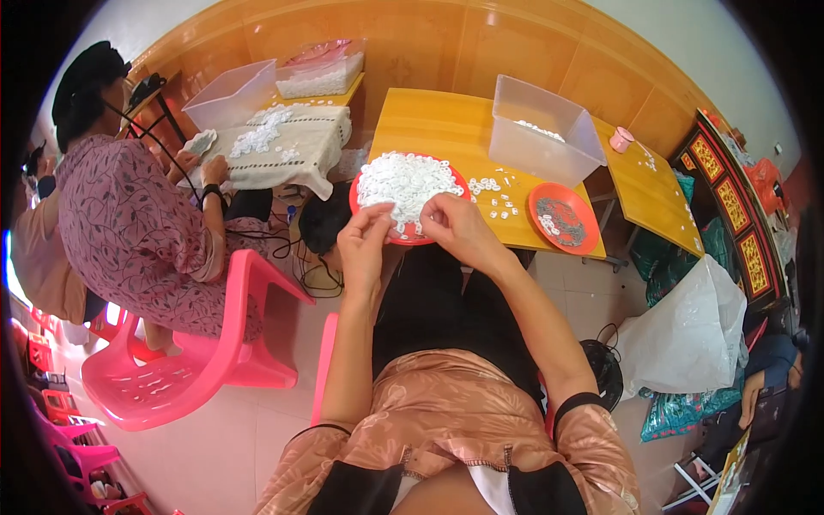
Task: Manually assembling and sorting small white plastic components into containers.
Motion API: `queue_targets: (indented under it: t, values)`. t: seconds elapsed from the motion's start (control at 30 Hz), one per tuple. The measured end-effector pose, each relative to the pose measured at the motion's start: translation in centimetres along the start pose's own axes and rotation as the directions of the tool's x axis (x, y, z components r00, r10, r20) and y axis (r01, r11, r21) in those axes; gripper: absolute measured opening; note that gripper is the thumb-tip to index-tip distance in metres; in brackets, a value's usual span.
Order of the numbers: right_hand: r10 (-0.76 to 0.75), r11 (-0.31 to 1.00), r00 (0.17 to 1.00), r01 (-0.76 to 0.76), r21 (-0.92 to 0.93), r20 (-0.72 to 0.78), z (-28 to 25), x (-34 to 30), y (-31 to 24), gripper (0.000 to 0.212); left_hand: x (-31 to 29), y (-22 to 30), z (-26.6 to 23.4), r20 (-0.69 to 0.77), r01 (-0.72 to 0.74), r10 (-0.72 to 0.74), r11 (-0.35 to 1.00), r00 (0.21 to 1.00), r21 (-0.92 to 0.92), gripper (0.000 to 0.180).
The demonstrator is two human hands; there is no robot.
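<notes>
A red round tray (464, 182) heaped with small white ring-like plastic pieces (408, 178) sits at the table's near edge, above my lap. My left hand (365, 245) is over its near left rim, thumb and fingertips pinched together. Across from it, my right hand (459, 225) is closed in a pinch over the near right rim. Whatever lies between the fingertips of either hand is too small to make out. To the right, a second red dish (590, 215) holds small grey metal-looking parts (562, 216) and a few white pieces. Loose white pieces (504, 202) lie between the two.
On the yellow table (421, 116) stands a clear plastic bin (549, 142) with some white pieces. A pink cup (621, 139) is on the right-hand table. At left, a person (137, 223) on a pink chair (189, 369) works at a cloth-covered table (300, 146). White sacking (687, 326) stands right.
</notes>
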State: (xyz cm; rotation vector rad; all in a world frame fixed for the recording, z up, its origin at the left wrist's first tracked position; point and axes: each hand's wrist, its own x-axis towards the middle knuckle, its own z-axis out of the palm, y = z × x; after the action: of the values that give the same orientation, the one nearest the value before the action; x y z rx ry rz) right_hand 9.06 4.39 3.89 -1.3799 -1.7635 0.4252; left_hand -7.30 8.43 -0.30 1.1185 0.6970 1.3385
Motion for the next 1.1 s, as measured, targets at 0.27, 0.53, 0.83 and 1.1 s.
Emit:
queue_targets:
  t: [0.27,0.53,0.83,1.1]
  values:
    - [-0.236,0.963,0.958,0.207,-0.174,-0.165,-2.1,-4.5,-1.6,0.017,-3.0,1.4,3.9,0.202,0.024,-0.046,0.994,0.978,0.109,0.012]
    - [-0.376,0.876,0.902,0.270,-0.399,-0.215,-2.6,-6.2,-1.6,0.019,-3.8,1.0,4.7,0.278,0.090,-0.101,0.995,0.955,0.054,0.010]
    - [-0.354,0.926,0.853,0.262,-0.271,-0.384,-2.2,-7.6,-1.7,0.015,-4.2,0.8,5.0,0.295,0.180,-0.166,0.983,0.941,-0.023,0.013]
    - [0.159,0.940,0.884,0.001,0.342,-0.440,-2.1,-8.9,-2.2,0.010,-5.0,1.6,6.4,0.252,0.186,-0.159,0.979,0.954,-0.084,0.020]
